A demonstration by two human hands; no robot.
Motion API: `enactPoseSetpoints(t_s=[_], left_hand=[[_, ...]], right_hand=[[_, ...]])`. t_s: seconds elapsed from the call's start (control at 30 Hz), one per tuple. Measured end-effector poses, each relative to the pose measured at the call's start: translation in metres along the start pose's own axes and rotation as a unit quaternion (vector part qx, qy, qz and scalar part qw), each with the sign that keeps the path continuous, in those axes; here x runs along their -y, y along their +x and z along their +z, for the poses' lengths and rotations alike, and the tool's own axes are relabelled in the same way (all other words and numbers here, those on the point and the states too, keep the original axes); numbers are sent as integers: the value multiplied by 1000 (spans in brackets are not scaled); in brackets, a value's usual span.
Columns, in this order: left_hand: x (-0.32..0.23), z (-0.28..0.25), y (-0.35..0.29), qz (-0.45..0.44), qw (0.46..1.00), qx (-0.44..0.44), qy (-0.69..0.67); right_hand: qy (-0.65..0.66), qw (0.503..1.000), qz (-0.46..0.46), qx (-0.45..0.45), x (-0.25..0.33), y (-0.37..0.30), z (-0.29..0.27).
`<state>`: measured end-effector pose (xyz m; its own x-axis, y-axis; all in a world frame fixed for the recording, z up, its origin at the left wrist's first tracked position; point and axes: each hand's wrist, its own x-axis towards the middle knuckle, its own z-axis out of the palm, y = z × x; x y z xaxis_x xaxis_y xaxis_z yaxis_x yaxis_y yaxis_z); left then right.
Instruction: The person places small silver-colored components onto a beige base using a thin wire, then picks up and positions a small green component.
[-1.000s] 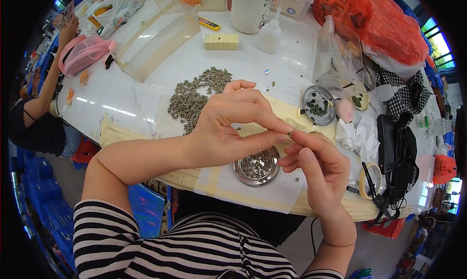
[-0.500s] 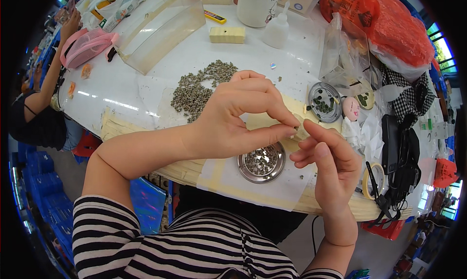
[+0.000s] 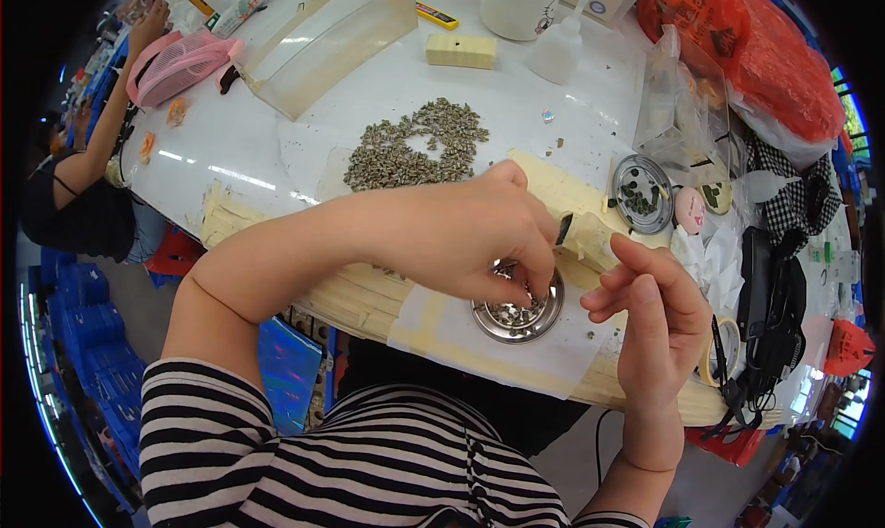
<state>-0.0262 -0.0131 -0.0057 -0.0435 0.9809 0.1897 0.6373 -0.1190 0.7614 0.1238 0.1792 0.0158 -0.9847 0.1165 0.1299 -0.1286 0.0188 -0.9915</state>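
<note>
your left hand [image 3: 466,238] reaches down into the metal dish [image 3: 518,312] at the table's near edge, fingertips pinched together among the small grey bits in it; what they pinch is too small to tell. your right hand [image 3: 656,321] hovers just right of the dish, fingers loosely spread, holding nothing visible. a pile of grey bits [image 3: 415,146] lies farther back on the white table [image 3: 240,141].

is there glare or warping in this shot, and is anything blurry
Head view: bright glare streak on the white table left of the pile of small grey pieces; fisheye bends the table edge, black corners; left hand and right hand are sharp, the rim softer.
</note>
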Motion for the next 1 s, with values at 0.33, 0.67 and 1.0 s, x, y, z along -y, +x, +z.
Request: enactPoseSetpoints(t_s=[0.33,0.67,1.0], left_hand=[[18,-54,-14,-295,944,-124,78],[11,-38,-17,-269,934,-84,220],[12,-35,-10,-215,951,-175,138]], right_hand=[[-1,1000,9,5,1,-1,3],[1,1000,18,5,0,0,4],[-6,1000,14,7,1,0,4]])
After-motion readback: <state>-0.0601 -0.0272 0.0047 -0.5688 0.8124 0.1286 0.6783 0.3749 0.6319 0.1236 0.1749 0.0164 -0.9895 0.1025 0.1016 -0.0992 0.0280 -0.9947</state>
